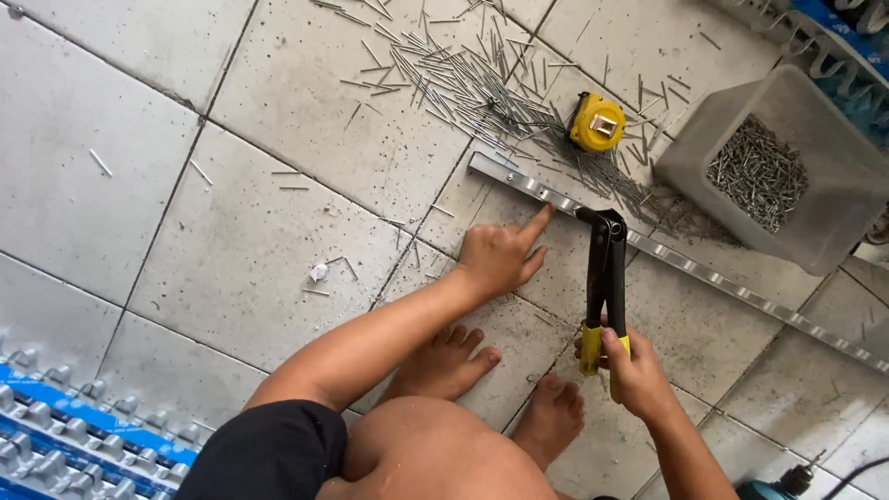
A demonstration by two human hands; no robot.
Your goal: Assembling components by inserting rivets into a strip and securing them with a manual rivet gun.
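The metal strip [685,261] lies flat on the tiled floor [231,241], running diagonally in front of your feet. Your left hand [500,257] rests at the strip's near edge, index finger stretched out with its tip touching the strip, the other fingers curled under. Just beside that fingertip, the head of the rivet tool [604,278] sits on the strip. Your right hand [632,370] is wrapped around the tool's yellow-sleeved handles, fingers pressed together on them. Just beyond the strip, a yellow tape measure [596,122] sits among a heap of loose rivet pins [463,79] scattered over the tiles. Also beyond the strip, toward its far end, stands a grey plastic tub [833,194] holding more rivets. On your side of the strip, well apart from it, blue ridged panels [83,426] lie by your left leg.
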